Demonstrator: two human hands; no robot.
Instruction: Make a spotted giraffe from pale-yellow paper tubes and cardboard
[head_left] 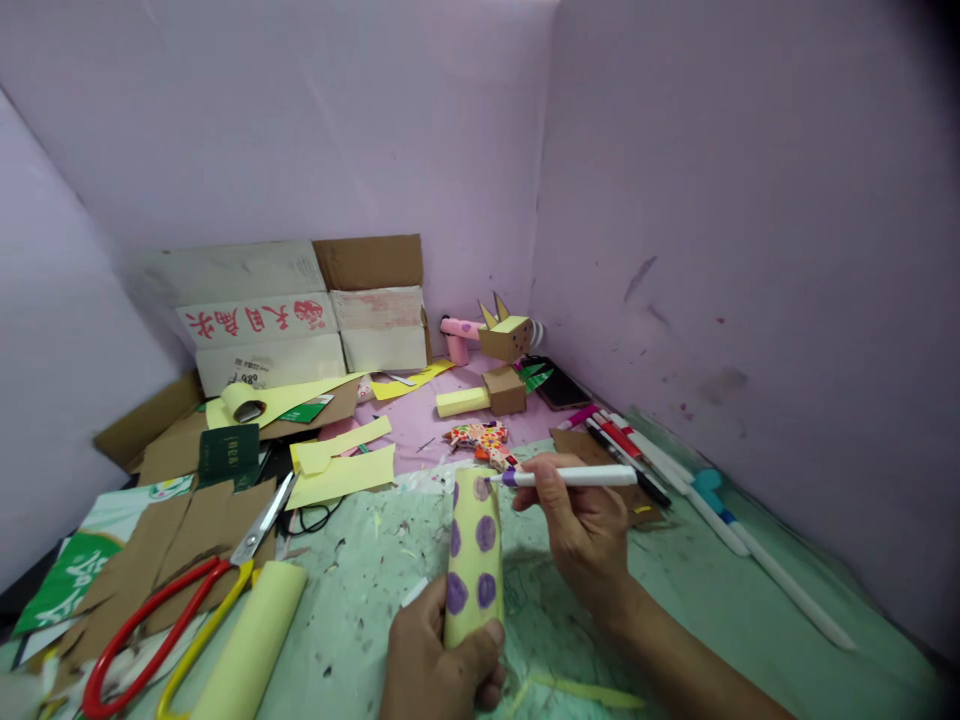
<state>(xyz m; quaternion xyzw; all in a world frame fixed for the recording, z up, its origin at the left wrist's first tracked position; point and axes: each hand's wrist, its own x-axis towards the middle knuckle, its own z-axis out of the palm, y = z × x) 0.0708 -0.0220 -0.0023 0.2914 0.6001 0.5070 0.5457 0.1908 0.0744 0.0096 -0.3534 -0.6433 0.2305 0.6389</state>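
Note:
My left hand (447, 650) is closed around the lower end of a yellow paper tube (471, 545) that bears several purple spots. In my right hand (581, 535) is a white marker (577, 477) with a purple collar. Its tip touches, or nearly touches, the spot closest to the tube's far end. Just beyond the tube lies a glue gun with a colourful floral pattern (480, 436). Farther back are a small cardboard box with a yellow tube attached (504, 390) and a pink figure with a box head (506, 340).
Red-and-yellow scissors (187, 610) and a yellow paper roll (255, 640) lie at left, near cardboard scraps (150, 560). Several markers (630, 450) and a phone (555, 385) are at right. A flattened carton (262, 330) leans against the back wall.

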